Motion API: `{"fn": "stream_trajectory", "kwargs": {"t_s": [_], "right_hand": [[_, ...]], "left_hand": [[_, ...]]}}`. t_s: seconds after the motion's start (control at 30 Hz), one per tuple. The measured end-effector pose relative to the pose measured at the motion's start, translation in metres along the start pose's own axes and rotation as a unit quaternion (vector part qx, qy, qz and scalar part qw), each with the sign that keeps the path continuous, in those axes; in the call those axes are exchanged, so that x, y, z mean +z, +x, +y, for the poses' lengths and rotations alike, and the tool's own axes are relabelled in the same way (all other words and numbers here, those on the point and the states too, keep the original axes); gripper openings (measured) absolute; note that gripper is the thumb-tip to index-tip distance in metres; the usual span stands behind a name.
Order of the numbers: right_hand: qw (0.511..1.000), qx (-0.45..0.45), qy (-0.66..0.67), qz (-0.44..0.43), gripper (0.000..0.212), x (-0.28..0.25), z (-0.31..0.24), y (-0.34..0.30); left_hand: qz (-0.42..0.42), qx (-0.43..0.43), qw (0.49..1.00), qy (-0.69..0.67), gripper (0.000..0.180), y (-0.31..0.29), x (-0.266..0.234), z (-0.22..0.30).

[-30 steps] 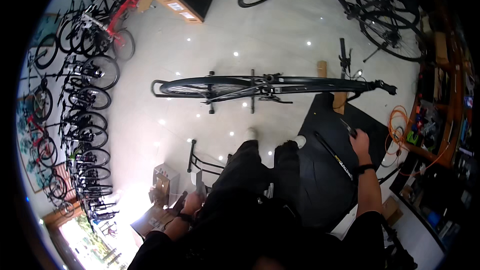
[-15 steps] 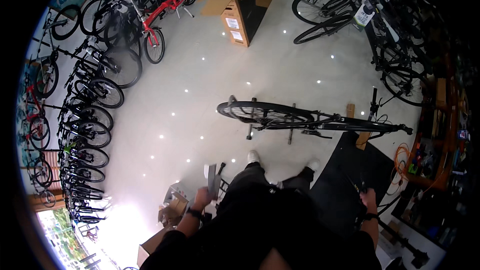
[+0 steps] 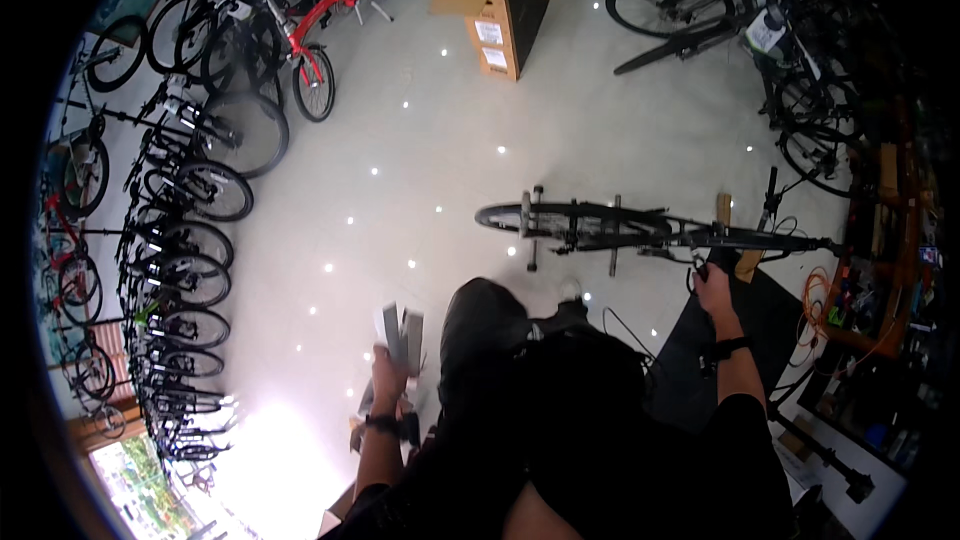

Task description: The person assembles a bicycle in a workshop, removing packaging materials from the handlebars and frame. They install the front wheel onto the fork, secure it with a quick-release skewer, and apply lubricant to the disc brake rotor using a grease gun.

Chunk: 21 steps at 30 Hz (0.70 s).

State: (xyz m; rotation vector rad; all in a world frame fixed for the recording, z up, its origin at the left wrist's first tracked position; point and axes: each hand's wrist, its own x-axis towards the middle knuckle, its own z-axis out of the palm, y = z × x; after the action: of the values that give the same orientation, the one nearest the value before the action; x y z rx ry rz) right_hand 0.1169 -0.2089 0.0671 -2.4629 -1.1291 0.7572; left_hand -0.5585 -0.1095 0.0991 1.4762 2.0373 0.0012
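Note:
My left hand (image 3: 388, 368) is closed around a few narrow flat grey-and-white pieces (image 3: 403, 338), perhaps slim boxes; their exact kind is unclear. A black bicycle (image 3: 665, 232) without a visible front wheel stretches across the floor in front of me, its rear wheel (image 3: 560, 215) to the left and its handlebar (image 3: 770, 198) to the right. Beside the bicycle's near side is my right hand (image 3: 712, 288), fingers curled at a small dark item I cannot make out. Under and behind that hand lies a black mat (image 3: 715, 365).
An open cardboard box (image 3: 505, 25) stands ahead. Rows of bicycles line the left (image 3: 195, 280) and far right (image 3: 790, 40), with a red folding bicycle (image 3: 315, 15) among them. Orange hose (image 3: 815, 300) coils by the cluttered workbench (image 3: 880, 290) at right.
My right hand has moved forward from over the mat to the bicycle. My left hand still holds the flat pieces, shifted slightly left. My legs have moved, and the whole view has shifted.

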Motion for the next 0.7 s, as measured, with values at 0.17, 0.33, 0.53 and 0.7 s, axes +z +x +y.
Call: {"fn": "stream_trajectory", "kwargs": {"t_s": [0.17, 0.33, 0.53, 0.7], "right_hand": [[0.995, 0.082, 0.044, -0.039, 0.022, 0.041, -0.098, 0.028], [0.97, 0.215, 0.117, -0.01, 0.023, 0.063, -0.159, 0.022], [0.934, 0.318, 0.152, -0.052, 0.02, 0.085, -0.213, -0.008], [0.912, 0.342, 0.226, -0.027, 0.015, 0.118, -0.258, -0.022]], "left_hand": [[-0.027, -0.056, 0.996, -0.068, 0.029, 0.065, -0.028, -0.101], [-0.037, -0.013, 0.998, -0.051, 0.031, 0.198, -0.08, -0.131], [-0.042, 0.103, 0.992, -0.061, 0.037, 0.333, -0.195, -0.024], [-0.035, 0.183, 0.98, -0.07, 0.045, 0.443, -0.21, 0.047]]}}
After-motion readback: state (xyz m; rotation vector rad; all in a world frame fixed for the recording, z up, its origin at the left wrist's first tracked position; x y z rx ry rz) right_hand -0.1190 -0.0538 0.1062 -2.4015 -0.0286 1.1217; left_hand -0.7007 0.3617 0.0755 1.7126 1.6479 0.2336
